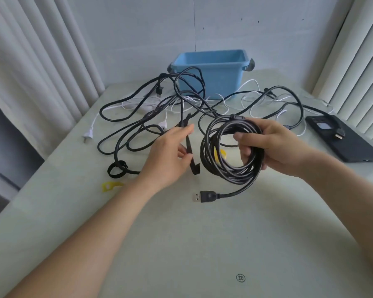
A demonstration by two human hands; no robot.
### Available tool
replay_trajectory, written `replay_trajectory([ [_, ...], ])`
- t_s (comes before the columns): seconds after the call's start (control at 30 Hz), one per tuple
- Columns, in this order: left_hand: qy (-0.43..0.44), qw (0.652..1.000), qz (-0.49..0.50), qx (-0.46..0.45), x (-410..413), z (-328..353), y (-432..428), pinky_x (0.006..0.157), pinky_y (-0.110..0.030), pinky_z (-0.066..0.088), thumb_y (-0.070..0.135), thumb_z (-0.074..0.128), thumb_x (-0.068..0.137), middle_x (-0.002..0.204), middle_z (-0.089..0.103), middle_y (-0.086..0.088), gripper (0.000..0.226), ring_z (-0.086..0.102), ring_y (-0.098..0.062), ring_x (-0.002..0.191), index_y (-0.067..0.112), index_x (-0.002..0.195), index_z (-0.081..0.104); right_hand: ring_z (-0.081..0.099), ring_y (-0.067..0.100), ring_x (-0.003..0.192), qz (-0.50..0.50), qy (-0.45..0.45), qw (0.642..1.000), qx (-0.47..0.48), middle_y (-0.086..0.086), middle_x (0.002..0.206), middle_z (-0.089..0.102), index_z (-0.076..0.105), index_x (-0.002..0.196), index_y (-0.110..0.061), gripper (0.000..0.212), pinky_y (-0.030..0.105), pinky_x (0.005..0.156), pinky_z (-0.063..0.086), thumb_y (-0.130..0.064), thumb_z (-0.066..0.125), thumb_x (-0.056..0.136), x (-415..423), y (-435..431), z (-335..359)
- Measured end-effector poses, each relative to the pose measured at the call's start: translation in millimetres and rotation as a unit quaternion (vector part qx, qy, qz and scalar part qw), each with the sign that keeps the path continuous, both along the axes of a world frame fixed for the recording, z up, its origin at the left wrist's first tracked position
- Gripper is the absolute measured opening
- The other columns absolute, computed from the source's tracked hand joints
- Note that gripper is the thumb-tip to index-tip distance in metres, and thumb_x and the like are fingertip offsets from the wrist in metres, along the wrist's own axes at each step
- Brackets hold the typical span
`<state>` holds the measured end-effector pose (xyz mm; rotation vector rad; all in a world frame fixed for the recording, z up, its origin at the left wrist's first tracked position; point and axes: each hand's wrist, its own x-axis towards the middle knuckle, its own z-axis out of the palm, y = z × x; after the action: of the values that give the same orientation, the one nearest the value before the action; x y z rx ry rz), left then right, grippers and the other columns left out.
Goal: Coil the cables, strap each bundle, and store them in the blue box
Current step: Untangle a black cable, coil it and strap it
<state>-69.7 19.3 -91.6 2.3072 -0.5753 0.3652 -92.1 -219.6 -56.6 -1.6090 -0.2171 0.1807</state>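
Coiled black cable (232, 151) is held above the bench (202, 244), gripped at its right side by the right hand (265, 145), fingers closed through the loops. Its USB plug (205, 196) trails down onto the bench. Left hand (170, 153) pinches a black strap (190, 147) just left of the coil. Further back lie loose black cables (138, 117) and white cables (252, 97), tangled together, in front of the blue box (213, 69). One yellow strap (110, 187) lies near the left forearm.
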Motion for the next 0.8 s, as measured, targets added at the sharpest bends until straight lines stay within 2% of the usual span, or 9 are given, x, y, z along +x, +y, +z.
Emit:
replay_trajectory([
  [0.1, 0.056, 0.997, -0.021, -0.051, -0.1, -3.0, -6.1, 0.080, -0.019, 0.058, -0.004, 0.079, 0.078, 0.126, 0.054, 0.010, 0.075, 0.071, -0.006, 0.080, 0.018, 0.145, 0.050, 0.050, 0.016, 0.046, -0.031, 0.039, 0.994, 0.092, 0.004, 0.057, 0.046, 0.058, 0.083, -0.014, 0.005, 0.018, 0.031, 0.027, -0.012, 0.061, 0.086, -2.5, 6.1, 4.4],
  [0.17, 0.064, 0.994, -0.003, -0.084, -0.1, -6.6, -9.5, 0.079, -0.019, 0.056, 0.003, 0.084, 0.074, 0.116, 0.063, 0.006, 0.068, 0.072, -0.011, 0.078, 0.023, 0.133, 0.057, 0.045, 0.011, 0.045, -0.067, 0.075, 0.979, 0.180, 0.002, 0.059, 0.045, 0.057, 0.087, -0.016, 0.008, 0.018, 0.032, 0.028, -0.010, 0.057, 0.093, -3.9, 15.4, 3.4],
  [0.23, 0.087, 0.984, 0.032, -0.155, -2.2, -8.8, -15.0, 0.071, -0.025, 0.054, 0.003, 0.084, 0.073, 0.104, 0.067, 0.003, 0.058, 0.072, -0.012, 0.072, 0.037, 0.113, 0.059, 0.048, 0.009, 0.047, -0.126, 0.120, 0.948, 0.267, 0.002, 0.065, 0.048, 0.058, 0.097, -0.015, 0.004, 0.018, 0.034, 0.033, -0.011, 0.058, 0.096, -4.1, 28.2, -0.1],
  [0.37, 0.118, 0.950, 0.092, -0.276, -7.6, -11.3, -28.9, 0.065, -0.025, 0.052, 0.004, 0.084, 0.074, 0.110, 0.064, 0.006, 0.061, 0.072, -0.012, 0.068, 0.029, 0.122, 0.058, 0.062, 0.011, 0.050, -0.214, 0.206, 0.880, 0.371, 0.005, 0.075, 0.065, 0.063, 0.103, -0.009, 0.010, 0.017, 0.039, 0.044, -0.015, 0.063, 0.096, -7.8, 48.3, -4.6],
  [0.43, 0.125, 0.927, 0.113, -0.336, -8.6, -9.6, -34.3, 0.073, -0.034, 0.058, 0.003, 0.084, 0.074, 0.109, 0.061, 0.011, 0.059, 0.068, -0.009, 0.065, 0.024, 0.123, 0.060, 0.066, 0.012, 0.054, -0.216, 0.227, 0.865, 0.392, 0.005, 0.077, 0.069, 0.065, 0.096, -0.007, 0.011, 0.017, 0.043, 0.048, -0.017, 0.064, 0.095, -11.6, 52.6, -3.9],
  [0.53, 0.114, 0.899, 0.142, -0.399, -9.7, -7.8, -38.6, 0.086, -0.049, 0.060, 0.000, 0.084, 0.071, 0.106, 0.059, 0.003, 0.057, 0.063, 0.000, 0.062, 0.007, 0.122, 0.060, 0.068, 0.015, 0.059, -0.201, 0.239, 0.862, 0.400, 0.007, 0.086, 0.067, 0.066, 0.090, -0.006, 0.014, 0.017, 0.044, 0.049, -0.018, 0.064, 0.096, -16.6, 56.4, -2.1],
  [0.67, 0.085, 0.869, 0.182, -0.453, -16.3, 2.1, -41.6, 0.080, -0.040, 0.059, -0.001, 0.081, 0.075, 0.109, 0.055, 0.006, 0.056, 0.063, 0.003, 0.059, 0.012, 0.123, 0.055, 0.067, 0.016, 0.054, -0.221, 0.219, 0.866, 0.391, 0.005, 0.069, 0.067, 0.064, 0.091, -0.004, 0.013, 0.017, 0.043, 0.048, -0.016, 0.064, 0.095, -21.6, 59.3, 2.0],
  [0.73, 0.078, 0.849, 0.190, -0.487, -20.3, 7.4, -43.0, 0.084, -0.038, 0.059, -0.003, 0.079, 0.077, 0.115, 0.054, 0.006, 0.060, 0.064, 0.005, 0.062, 0.016, 0.128, 0.053, 0.068, 0.017, 0.055, -0.236, 0.202, 0.872, 0.378, 0.007, 0.072, 0.066, 0.062, 0.099, -0.002, 0.014, 0.018, 0.044, 0.048, -0.015, 0.064, 0.095, -24.0, 59.6, 2.3],
  [0.8, 0.078, 0.844, 0.189, -0.495, -24.7, 11.9, -44.7, 0.079, -0.021, 0.055, -0.003, 0.078, 0.080, 0.120, 0.057, 0.003, 0.061, 0.064, 0.009, 0.066, 0.019, 0.130, 0.051, 0.069, 0.018, 0.056, -0.252, 0.193, 0.879, 0.356, 0.011, 0.081, 0.065, 0.060, 0.107, 0.000, 0.019, 0.019, 0.046, 0.050, -0.015, 0.064, 0.095, -25.9, 60.6, 1.3],
])
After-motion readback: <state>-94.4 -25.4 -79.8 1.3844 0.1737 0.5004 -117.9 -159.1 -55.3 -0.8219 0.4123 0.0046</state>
